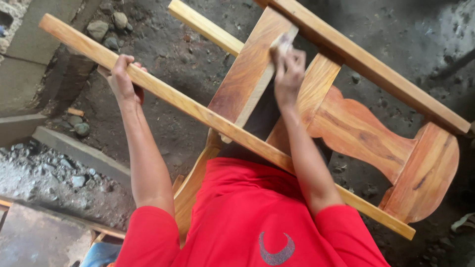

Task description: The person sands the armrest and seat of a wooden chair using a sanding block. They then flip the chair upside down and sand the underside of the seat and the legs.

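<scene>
Left hand (121, 79) is wrapped shut around a long wooden rail (198, 111) of the chair frame (346, 118), fingers curled over the top edge, gripping near the rail's upper end. From where I sit, I see the right hand (288, 74) pressed against the frame's flat seat-side board (247, 74), fingers close together and closed on a small pale sanding pad (283, 43); the hand is blurred, so I cannot tell its grip more exactly. The chair frame lies tipped across the person's lap, its curved back splat (361, 131) beyond the right hand and the rounded top piece (428, 173) at the frame's far right end. A second rail (376, 66) runs along the frame's upper side. Below the frame I see the red shirt (247, 217). Behind the frame lies dark dirt ground (168, 54), with stones (106, 27) above the left hand and a concrete slab (24, 74) left of them.
</scene>
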